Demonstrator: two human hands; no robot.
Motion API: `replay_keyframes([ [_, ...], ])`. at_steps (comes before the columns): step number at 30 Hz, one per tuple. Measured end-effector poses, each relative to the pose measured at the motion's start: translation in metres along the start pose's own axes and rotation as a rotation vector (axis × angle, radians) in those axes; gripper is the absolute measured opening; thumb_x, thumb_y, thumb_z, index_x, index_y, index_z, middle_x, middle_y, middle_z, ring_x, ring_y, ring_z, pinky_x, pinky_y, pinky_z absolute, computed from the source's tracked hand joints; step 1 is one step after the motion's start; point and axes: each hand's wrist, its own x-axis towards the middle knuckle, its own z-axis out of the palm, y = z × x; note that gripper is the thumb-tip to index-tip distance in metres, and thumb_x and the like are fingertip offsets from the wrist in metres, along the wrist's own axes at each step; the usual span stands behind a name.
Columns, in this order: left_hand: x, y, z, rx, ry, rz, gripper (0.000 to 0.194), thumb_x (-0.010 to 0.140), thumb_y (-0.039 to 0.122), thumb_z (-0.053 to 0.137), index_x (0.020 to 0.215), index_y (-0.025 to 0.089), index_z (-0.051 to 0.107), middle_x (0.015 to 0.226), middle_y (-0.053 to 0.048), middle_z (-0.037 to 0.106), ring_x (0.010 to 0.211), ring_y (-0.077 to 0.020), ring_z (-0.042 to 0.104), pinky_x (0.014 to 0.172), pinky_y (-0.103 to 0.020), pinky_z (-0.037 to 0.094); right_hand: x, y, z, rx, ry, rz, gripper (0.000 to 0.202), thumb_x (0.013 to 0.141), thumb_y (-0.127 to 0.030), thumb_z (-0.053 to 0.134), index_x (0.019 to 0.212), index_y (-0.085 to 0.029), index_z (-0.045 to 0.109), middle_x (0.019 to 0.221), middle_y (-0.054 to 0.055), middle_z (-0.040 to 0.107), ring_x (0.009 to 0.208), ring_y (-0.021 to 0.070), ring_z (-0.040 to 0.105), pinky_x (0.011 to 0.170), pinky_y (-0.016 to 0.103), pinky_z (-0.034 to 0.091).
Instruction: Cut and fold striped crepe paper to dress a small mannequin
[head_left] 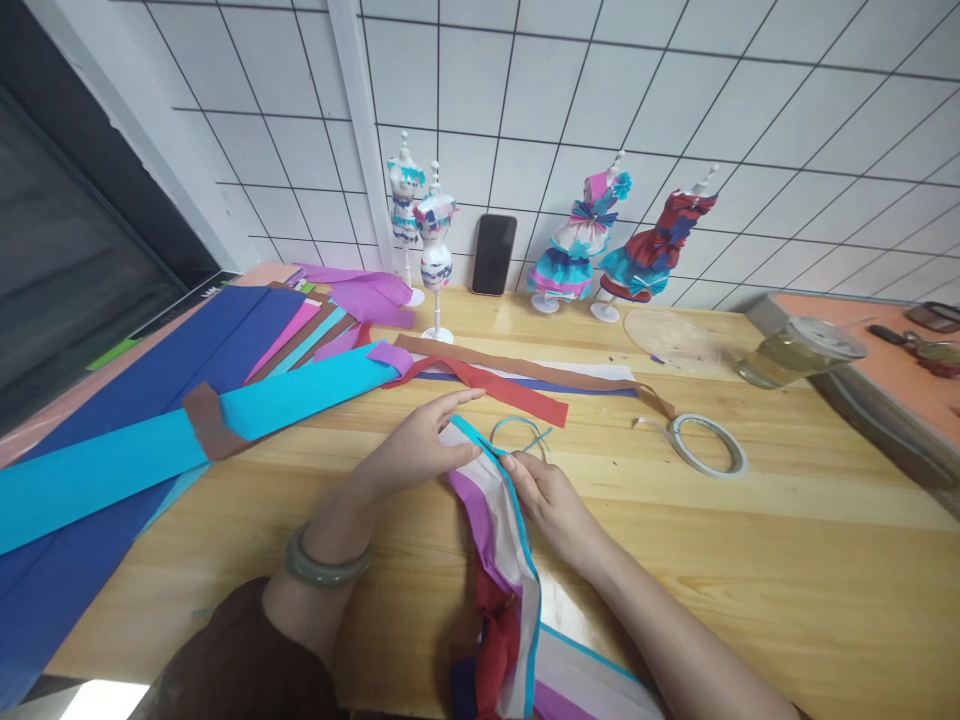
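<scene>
1. Navy crepe-paper sheet (187, 350), largest, well to the left of the left fingers.
2. Turquoise crepe-paper length (300, 395), lying over the navy sheet and bound by a brown band (214, 420); its near end stops just beyond the left fingers.
3. Layered crepe-paper trim (501, 500), white, purple and red with a turquoise edge, running from between the two hands' fingertips down towards the person. It looks very light, soft and crinkled, with more grip than slip; it would likely stretch, crease or tear if pulled. The bound edge seems the firmest place to pinch, with the loose end supported lightly.
4. Left hand (420, 440): index finger and thumb spread wide around the trim's far end, thumb against it, no firm grip visible. Right hand (551, 500): thumb and forefinger closed on the turquoise edge; its other fingers are curled.
5. Four miniature dress forms (435, 245), well beyond the fingertips, with a smartphone (493, 255) between the pairs; no brand readable on its dark face.
6. Tape roll (741, 458), to the right of the right fingers; no label legible.
7. Thin turquoise strip (546, 438), curled just beyond the right fingertips.
</scene>
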Motion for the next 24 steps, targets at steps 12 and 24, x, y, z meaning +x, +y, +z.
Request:
replay_keyframes([
  [12,-0.0003,0.0027,-0.0001,-0.039,0.001,-0.043,0.059,0.069,0.022,0.057,0.126,0.021,0.042,0.093,-0.004,0.059,0.079,-0.0155,0.052,0.068,-0.026,0.041,0.0001,-0.0002,0.0000,0.009,0.010,0.017,0.041,0.088,-0.050,0.029,0.070,-0.018,0.047,0.060,-0.004,0.041,0.056,0.0108,0.038,0.056,0.022,0.035],
  [24,0.0011,-0.0026,-0.0002,-0.231,0.033,-0.036,0.059,0.070,0.023,0.058,0.126,0.019,0.040,0.058,0.006,0.040,0.052,-0.0077,0.039,0.049,-0.020,0.031,0.0002,0.0028,0.0006,0.038,0.045,0.047,0.041,0.087,-0.052,0.029,0.063,-0.020,0.038,0.054,-0.005,0.033,0.050,0.0104,0.033,0.048,0.022,0.029],
])
